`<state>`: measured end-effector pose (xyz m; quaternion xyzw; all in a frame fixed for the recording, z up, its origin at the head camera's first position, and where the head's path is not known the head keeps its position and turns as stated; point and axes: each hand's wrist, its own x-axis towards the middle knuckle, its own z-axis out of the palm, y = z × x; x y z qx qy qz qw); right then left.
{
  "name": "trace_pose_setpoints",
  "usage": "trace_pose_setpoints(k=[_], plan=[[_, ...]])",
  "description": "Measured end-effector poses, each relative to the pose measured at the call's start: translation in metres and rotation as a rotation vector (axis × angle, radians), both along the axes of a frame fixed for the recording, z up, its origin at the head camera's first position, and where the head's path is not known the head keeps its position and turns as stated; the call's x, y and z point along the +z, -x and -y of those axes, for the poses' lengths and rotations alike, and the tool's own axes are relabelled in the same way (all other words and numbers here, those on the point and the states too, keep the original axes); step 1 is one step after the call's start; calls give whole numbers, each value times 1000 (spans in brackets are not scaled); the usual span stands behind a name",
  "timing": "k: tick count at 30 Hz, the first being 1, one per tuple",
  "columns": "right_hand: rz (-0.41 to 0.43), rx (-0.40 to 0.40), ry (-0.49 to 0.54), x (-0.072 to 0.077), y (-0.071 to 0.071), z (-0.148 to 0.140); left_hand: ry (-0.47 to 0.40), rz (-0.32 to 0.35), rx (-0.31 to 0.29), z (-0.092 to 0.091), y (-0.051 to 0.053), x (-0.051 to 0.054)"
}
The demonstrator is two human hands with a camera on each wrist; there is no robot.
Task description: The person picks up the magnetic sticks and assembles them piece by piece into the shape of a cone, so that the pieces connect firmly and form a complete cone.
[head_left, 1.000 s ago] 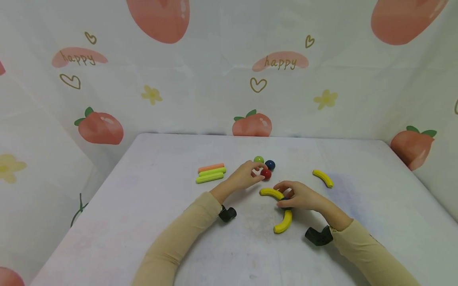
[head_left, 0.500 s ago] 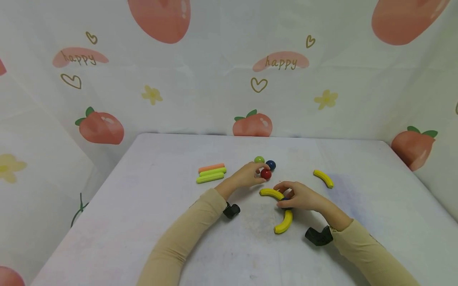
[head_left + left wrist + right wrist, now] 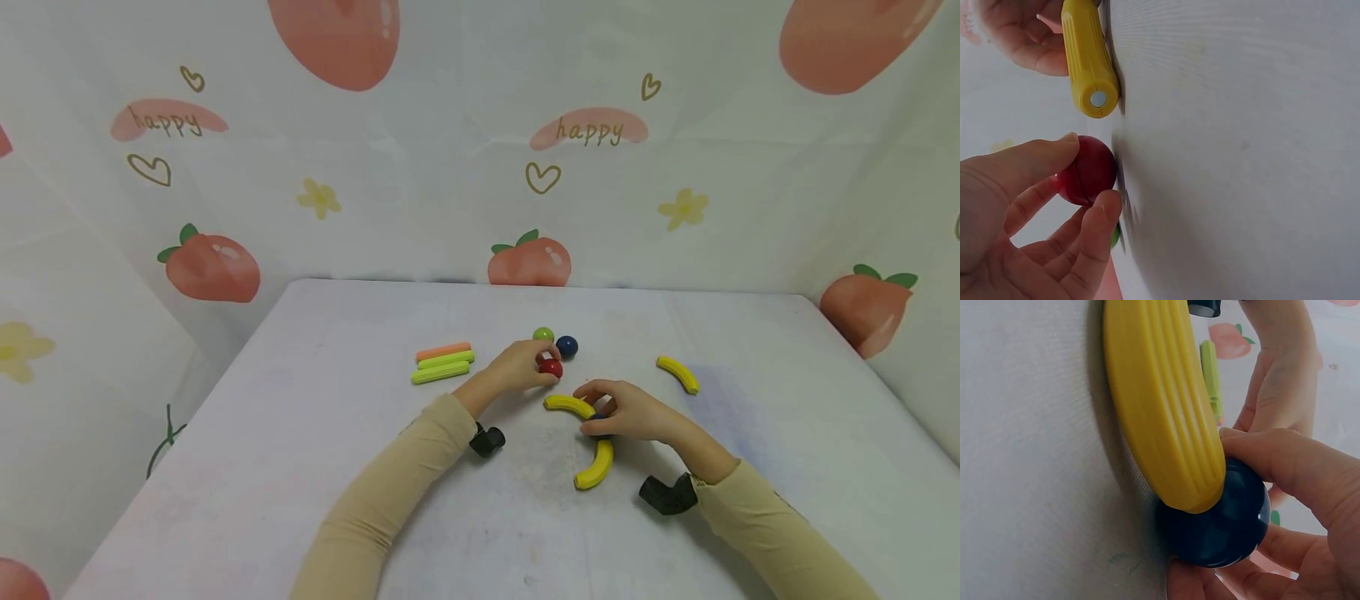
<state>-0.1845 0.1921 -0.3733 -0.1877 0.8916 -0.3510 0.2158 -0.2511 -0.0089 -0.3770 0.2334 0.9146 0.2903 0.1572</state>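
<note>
In the head view my left hand (image 3: 513,367) holds a red ball (image 3: 551,369). The left wrist view shows thumb and fingers pinching this red ball (image 3: 1090,170) at the tabletop. To the right, my right hand (image 3: 630,412) grips a dark blue ball (image 3: 1225,519) between thumb and fingers. Against that ball sits the end of one yellow curved stick (image 3: 594,468). A second yellow curved stick (image 3: 567,405) reaches from the ball toward the left hand; its free end (image 3: 1098,99) shows a round metal tip. Fingers partly cover the blue ball in the head view.
Just behind the left hand lie a green ball (image 3: 543,334) and another dark blue ball (image 3: 567,347). Left of it are an orange stick (image 3: 442,352) and two yellow-green sticks (image 3: 440,373). One more yellow curved stick (image 3: 678,375) lies at the right of the white table (image 3: 225,500).
My left hand has closed its fingers on the red ball and drawn it slightly left, away from the loose blue ball. The right hand has stayed in place.
</note>
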Motion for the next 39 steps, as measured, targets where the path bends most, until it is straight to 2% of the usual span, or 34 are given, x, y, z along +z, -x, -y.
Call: trace_pose_setpoints(k=[5,10,19,28,33,39], plan=[[4,-9,-2,0,-1,0,-55,66,12,9,0,-3],[-7,-12,-5,-1,0,0,-76,95,-3,21,-3,-4],[-12,-7,-7,-2,1,0,-72,149,-10,40,-17,-3],[-9,-16,-8,-3,1,0,-129,212,-30,46,-29,-6],[-7,-30,-8,-4,2,-1,-150,223,-43,44,-32,-7],[-21,-21,3,-4,1,0,-151,191,-58,41,-34,-6]])
